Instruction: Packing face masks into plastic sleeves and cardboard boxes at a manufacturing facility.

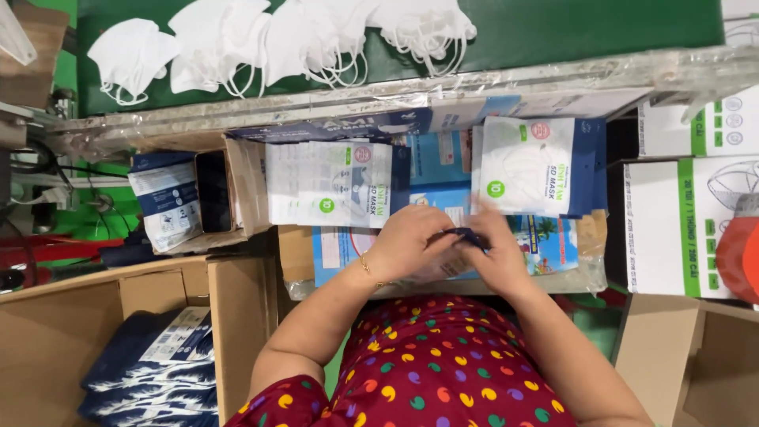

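Observation:
My left hand (407,241) and my right hand (498,253) meet over the work surface. Both pinch a dark blue mask pouch (466,235) between their fingers. A gold bracelet sits on my left wrist. Just beyond my hands lie a stack of white printed pouches (328,183) and another white pouch (526,166) on a blue one. My hands hide most of the dark pouch.
White face masks (237,39) lie on a green conveyor belt (569,28) at the far side. A cardboard box (47,332) at lower left holds filled dark blue pouches (150,372). White and green cartons (672,225) stand at right. A small carton (237,190) sits left of the pouches.

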